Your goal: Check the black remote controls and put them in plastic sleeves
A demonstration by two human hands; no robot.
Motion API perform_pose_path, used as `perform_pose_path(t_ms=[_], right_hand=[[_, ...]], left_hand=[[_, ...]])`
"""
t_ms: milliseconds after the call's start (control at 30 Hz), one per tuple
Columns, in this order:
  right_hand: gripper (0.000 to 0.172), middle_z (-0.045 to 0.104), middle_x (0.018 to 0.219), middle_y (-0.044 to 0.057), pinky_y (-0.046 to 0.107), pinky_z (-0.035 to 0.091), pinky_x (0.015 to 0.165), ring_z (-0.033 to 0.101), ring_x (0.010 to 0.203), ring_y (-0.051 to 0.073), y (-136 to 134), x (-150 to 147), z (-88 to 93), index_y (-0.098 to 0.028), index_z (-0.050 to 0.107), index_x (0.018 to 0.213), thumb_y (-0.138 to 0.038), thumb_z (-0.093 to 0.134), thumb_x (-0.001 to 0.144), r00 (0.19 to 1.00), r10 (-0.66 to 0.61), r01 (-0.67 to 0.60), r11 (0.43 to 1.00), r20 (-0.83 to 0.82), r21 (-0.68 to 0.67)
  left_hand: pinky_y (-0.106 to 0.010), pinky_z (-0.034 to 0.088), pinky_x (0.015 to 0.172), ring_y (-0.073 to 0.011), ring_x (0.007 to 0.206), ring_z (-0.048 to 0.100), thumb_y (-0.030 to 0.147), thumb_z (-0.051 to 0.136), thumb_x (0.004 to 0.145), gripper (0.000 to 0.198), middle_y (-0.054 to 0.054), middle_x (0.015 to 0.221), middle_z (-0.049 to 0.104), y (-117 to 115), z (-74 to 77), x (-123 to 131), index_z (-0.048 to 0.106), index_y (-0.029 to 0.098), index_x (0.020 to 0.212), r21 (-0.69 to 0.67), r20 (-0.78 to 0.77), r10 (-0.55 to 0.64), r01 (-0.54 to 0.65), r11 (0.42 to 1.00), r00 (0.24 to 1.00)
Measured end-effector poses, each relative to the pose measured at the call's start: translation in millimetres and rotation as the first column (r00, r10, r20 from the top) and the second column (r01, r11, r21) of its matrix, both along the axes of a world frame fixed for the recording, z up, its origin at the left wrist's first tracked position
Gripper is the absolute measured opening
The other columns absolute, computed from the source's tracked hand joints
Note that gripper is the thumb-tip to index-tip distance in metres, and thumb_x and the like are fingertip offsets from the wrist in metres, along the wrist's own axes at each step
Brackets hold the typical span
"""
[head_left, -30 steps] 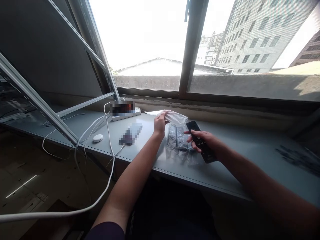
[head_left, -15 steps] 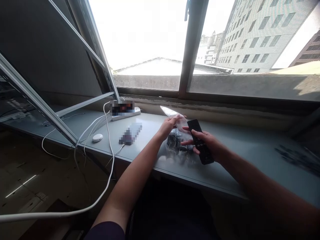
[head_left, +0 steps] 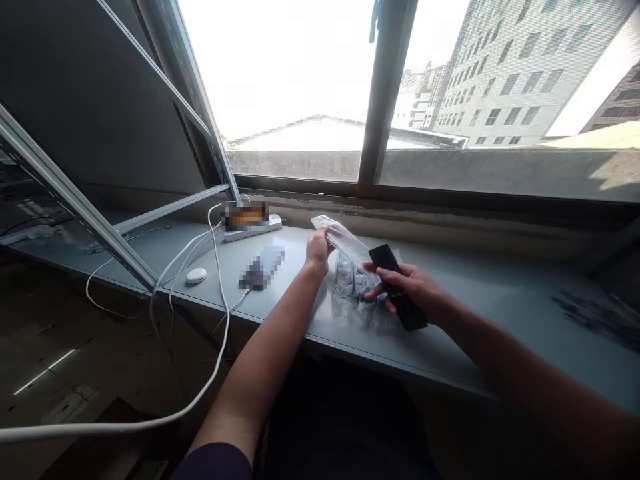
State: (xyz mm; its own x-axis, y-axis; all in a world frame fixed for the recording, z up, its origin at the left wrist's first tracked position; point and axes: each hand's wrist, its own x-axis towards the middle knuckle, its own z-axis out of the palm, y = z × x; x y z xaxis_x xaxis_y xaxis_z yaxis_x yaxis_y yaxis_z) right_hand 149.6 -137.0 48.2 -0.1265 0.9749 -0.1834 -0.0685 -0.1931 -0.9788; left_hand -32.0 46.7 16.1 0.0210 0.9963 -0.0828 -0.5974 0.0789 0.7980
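Note:
My left hand (head_left: 319,251) pinches the upper edge of a clear plastic bag (head_left: 350,270) and lifts it off the grey sill. Dark, elongated items show through the bag's lower part, which rests on the sill. My right hand (head_left: 407,287) is closed around a black remote control (head_left: 397,295), held tilted just to the right of the bag, with its fingertips touching the plastic.
The grey window sill (head_left: 480,313) runs left to right under the window. On its left lie a white power strip (head_left: 250,223), a small white puck (head_left: 196,275), a blurred device (head_left: 261,267) and white cables (head_left: 215,280). A metal frame (head_left: 75,193) slants across the left.
My left hand moved right toward the remote with the bag's top, then drew back left and up, stretching the bag's edge. The remote shifted slightly.

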Motion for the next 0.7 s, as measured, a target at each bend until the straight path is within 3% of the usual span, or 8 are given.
perform_pose_path(t_ms=[133,333,500,700], right_hand=[[0.055,0.088,0.095,0.018,0.024,0.054,0.048,0.064,0.049,0.014,0.9,2.3,-4.0,-0.012,0.073,0.144,-0.046,0.082,0.101,0.999,0.003,-0.004,1.0,0.032,0.026],[0.059,0.088,0.096,0.016,0.026,0.054,0.05,0.066,0.05,0.014,0.9,5.8,-9.9,-0.014,0.076,0.142,-0.054,0.084,0.099,0.993,0.069,-0.076,0.995,0.099,0.064],[0.06,0.088,0.099,0.017,0.026,0.053,0.052,0.066,0.05,0.013,-1.6,4.0,-9.3,-0.013,0.078,0.138,-0.057,0.085,0.098,0.99,0.094,-0.102,0.992,0.109,0.072],[0.063,0.087,0.096,0.016,0.028,0.053,0.052,0.068,0.051,0.015,-0.7,5.9,-9.7,-0.013,0.079,0.134,-0.061,0.086,0.095,0.98,0.15,-0.163,0.982,0.131,0.092]], left_hand=[[-0.028,0.061,0.088,-0.019,0.091,0.076,0.028,0.07,0.103,0.015,-0.008,0.094,0.08,0.4,0.4,-1.1,0.078,0.016,0.098,-0.031,0.037,0.027,-0.026,0.999,0.999],[-0.031,0.059,0.099,-0.0235,0.109,0.08,0.027,0.066,0.105,0.022,-0.016,0.106,0.086,-2.4,0.1,-0.2,0.082,0.012,0.106,0.049,0.033,-0.08,0.078,0.996,0.996],[-0.034,0.058,0.103,-0.0254,0.115,0.08,0.028,0.062,0.105,0.024,-0.014,0.103,0.086,-0.5,0.9,-4.1,0.081,0.014,0.106,0.003,0.083,-0.009,0.009,1.0,0.996],[-0.034,0.059,0.101,-0.0241,0.106,0.081,0.037,0.056,0.111,0.035,-0.013,0.102,0.086,1.5,2.5,-7.2,0.081,0.013,0.114,-0.047,0.129,0.078,-0.073,0.996,0.989]])
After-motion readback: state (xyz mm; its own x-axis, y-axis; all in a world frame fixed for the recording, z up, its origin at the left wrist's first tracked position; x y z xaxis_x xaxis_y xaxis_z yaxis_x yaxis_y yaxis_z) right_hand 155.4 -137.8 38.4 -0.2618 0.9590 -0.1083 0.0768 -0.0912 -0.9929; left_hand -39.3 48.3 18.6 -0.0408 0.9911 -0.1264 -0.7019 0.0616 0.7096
